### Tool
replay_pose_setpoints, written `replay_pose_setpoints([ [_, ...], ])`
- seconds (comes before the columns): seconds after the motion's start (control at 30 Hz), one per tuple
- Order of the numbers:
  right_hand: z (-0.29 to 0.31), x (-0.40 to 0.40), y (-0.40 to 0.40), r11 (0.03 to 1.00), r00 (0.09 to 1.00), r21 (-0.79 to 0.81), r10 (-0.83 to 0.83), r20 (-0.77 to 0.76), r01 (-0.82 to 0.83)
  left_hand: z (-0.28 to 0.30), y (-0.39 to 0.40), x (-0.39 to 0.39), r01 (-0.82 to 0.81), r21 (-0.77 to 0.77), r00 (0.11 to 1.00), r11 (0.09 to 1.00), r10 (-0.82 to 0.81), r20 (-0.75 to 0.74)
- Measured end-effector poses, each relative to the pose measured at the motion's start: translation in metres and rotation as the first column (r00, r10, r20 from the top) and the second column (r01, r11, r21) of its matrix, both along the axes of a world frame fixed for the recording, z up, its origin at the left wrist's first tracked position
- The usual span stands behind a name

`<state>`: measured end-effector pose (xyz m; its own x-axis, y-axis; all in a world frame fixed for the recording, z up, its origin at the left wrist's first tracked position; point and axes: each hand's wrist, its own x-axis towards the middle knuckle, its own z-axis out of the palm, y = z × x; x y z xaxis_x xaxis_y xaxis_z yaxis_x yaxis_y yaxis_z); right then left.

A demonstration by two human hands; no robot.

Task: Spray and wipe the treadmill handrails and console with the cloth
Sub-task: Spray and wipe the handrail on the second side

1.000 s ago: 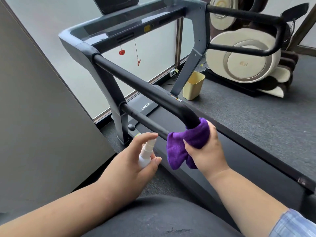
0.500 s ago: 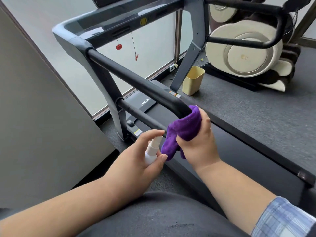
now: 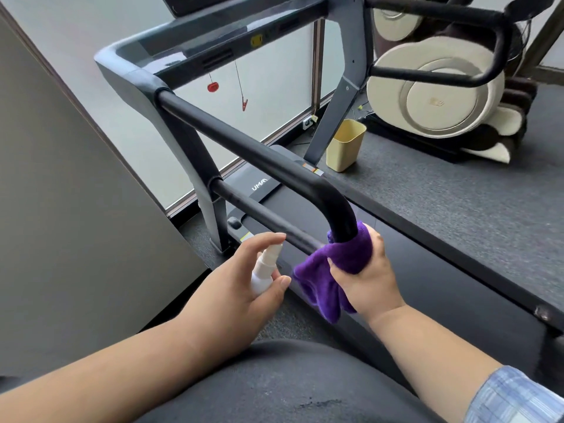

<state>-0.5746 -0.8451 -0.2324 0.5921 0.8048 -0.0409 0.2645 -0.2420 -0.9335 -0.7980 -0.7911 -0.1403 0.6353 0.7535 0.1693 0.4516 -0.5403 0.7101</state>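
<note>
purple cloth clamped round the near handrail bend in your right hand, left hand gripping the spray bottle; far rail and console look untouched yet

Counted 2 hands: the left hand and the right hand. Counted 1 white spray bottle and 1 purple cloth. Saw 1 treadmill with 1 console. Made out 2 handrail loops: the near handrail and the far handrail. Tallied 2 small red pieces hanging under the console: 1 red tag and 1 red clip. Found 1 yellow bin on the floor and 1 cream massage chair beyond it.
</note>
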Motion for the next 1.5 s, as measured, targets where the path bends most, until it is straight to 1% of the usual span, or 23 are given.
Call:
replay_pose_setpoints([
  [0.17, 0.064, 0.005, 0.019, 0.994, 0.979, 0.024, 0.101, 0.175, -0.107, -0.001, 0.003, -0.003, -0.007, -0.004, 1.0, 1.0, 0.007, 0.027],
  [0.23, 0.086, 0.001, 0.03, 0.991, 0.952, -0.019, 0.132, 0.277, -0.132, -0.001, 0.004, -0.003, -0.011, -0.015, 0.999, 1.0, 0.012, 0.032],
  [0.33, 0.109, -0.007, 0.041, 0.985, 0.887, -0.104, 0.168, 0.431, -0.136, -0.002, 0.005, -0.005, -0.029, -0.054, 0.999, 0.998, 0.031, 0.038],
  [0.5, 0.135, -0.012, 0.066, 0.949, 0.748, -0.28, 0.291, 0.596, -0.146, -0.006, 0.008, -0.01, -0.041, -0.064, 0.998, 0.997, 0.044, 0.047],
  [0.6, 0.142, -0.022, 0.085, 0.919, 0.602, -0.388, 0.352, 0.717, -0.075, -0.006, 0.011, -0.011, -0.057, -0.067, 0.996, 0.996, 0.061, 0.063],
  [0.73, 0.145, -0.043, 0.107, 0.906, 0.439, -0.423, 0.375, 0.817, 0.014, -0.008, 0.017, -0.015, -0.091, -0.091, 0.992, 0.992, 0.098, 0.076],
  [0.8, 0.144, -0.05, 0.117, 0.906, 0.39, -0.422, 0.376, 0.84, 0.037, -0.009, 0.02, -0.019, -0.094, -0.09, 0.992, 0.992, 0.101, 0.075],
  [0.93, 0.144, -0.061, 0.138, 0.912, 0.347, -0.406, 0.362, 0.865, 0.061, -0.012, 0.029, -0.029, -0.102, -0.099, 0.992, 0.99, 0.109, 0.071],
  [1.17, 0.141, -0.079, 0.185, 0.919, 0.317, -0.382, 0.336, 0.887, 0.094, -0.018, 0.058, -0.047, -0.112, -0.108, 0.987, 0.988, 0.123, 0.103],
  [1.37, 0.141, -0.099, 0.233, 0.918, 0.348, -0.385, 0.331, 0.877, 0.099, -0.017, 0.103, -0.07, -0.099, -0.145, 0.984, 0.984, 0.118, 0.132],
  [1.5, 0.143, -0.119, 0.27, 0.915, 0.345, -0.389, 0.332, 0.878, 0.108, -0.014, 0.141, -0.091, -0.084, -0.156, 0.98, 0.984, 0.11, 0.166],
])
